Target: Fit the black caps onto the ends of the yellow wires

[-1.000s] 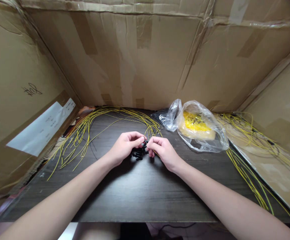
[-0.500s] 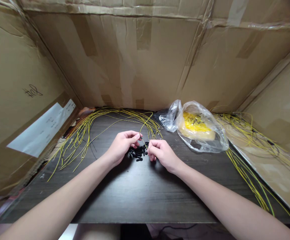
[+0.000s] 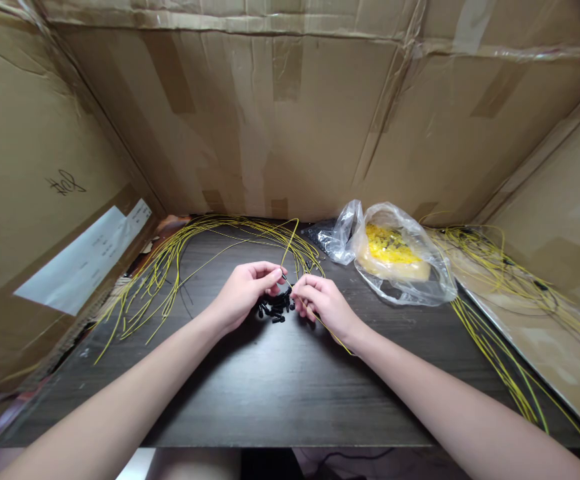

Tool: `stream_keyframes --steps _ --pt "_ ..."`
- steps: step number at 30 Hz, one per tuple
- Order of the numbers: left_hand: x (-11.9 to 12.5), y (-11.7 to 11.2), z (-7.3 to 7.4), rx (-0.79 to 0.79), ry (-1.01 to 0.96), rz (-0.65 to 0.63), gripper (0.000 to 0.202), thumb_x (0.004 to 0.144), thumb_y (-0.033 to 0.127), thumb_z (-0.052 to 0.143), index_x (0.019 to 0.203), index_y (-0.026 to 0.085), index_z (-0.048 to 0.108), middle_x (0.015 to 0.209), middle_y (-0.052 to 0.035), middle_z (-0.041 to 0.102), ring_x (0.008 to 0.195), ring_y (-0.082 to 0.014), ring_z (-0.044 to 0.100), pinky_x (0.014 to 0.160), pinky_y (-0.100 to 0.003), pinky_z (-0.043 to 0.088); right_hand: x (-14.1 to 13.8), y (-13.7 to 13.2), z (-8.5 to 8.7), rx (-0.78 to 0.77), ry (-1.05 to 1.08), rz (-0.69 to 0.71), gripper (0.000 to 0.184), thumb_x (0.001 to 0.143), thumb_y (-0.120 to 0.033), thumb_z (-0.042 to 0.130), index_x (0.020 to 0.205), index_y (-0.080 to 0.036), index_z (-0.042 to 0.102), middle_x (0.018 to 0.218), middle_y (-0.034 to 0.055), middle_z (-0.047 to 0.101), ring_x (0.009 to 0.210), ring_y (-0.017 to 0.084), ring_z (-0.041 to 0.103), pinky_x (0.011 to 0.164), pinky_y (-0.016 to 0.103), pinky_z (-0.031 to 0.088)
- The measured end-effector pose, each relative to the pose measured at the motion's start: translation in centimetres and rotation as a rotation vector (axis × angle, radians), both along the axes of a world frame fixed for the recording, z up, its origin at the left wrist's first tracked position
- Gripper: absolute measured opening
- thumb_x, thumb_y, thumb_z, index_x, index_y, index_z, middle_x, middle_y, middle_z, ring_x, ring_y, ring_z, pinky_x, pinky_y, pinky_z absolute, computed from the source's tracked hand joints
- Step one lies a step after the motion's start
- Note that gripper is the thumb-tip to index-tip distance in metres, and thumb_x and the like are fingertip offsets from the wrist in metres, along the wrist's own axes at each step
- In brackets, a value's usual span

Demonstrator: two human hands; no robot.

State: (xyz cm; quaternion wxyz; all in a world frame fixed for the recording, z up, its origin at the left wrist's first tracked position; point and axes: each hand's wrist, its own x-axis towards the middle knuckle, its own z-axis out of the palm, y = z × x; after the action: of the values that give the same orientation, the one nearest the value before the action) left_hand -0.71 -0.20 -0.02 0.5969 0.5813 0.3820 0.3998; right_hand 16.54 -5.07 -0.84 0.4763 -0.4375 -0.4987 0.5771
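My left hand (image 3: 247,291) and my right hand (image 3: 323,303) meet over the middle of a dark wooden table (image 3: 270,387). The left fingertips pinch a small black cap (image 3: 283,275) on the end of one yellow wire (image 3: 290,248). The right hand pinches that same wire, and the wire runs on under the right palm toward me. A small heap of black caps (image 3: 275,308) lies on the table between and just below the two hands.
Loose yellow wires (image 3: 170,260) fan across the left and back of the table. A clear plastic bag (image 3: 395,257) with yellow pieces sits at the back right. More yellow wires (image 3: 500,333) lie on a cardboard sheet at the right. Cardboard walls close in three sides.
One yellow wire has been lifted from the bundle and now arcs up between my hands. The left fingertips rose from the cap heap to the wire's end; a wire tail now shows under my right hand.
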Motion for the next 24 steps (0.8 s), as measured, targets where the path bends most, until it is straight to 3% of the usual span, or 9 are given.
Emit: stream_keyframes --steps 7,24 --pt "0.37 -0.7 0.33 0.062 0.071 -0.132 0.025 0.08 0.037 0.073 0.09 0.014 0.073 0.071 -0.0021 0.063 0.065 -0.0136 0.053 0.064 -0.027 0.041 -0.03 0.13 -0.07 -0.016 0.02 -0.005 0.01 0.071 -0.025 0.059 0.065 -0.018 0.056 0.053 -0.0023 0.056 0.043 0.008 0.044 0.043 0.022 0.031" --pt "0.4 -0.3 -0.09 0.001 0.006 -0.041 0.025 0.078 0.034 0.076 0.091 0.014 0.072 0.073 -0.0026 0.063 0.066 -0.0124 0.054 0.065 -0.026 0.043 0.26 0.21 -0.9 0.109 -0.07 0.067 0.01 0.072 -0.02 0.052 0.062 -0.019 0.051 0.044 -0.006 0.047 0.042 0.009 0.039 0.047 0.022 0.03"
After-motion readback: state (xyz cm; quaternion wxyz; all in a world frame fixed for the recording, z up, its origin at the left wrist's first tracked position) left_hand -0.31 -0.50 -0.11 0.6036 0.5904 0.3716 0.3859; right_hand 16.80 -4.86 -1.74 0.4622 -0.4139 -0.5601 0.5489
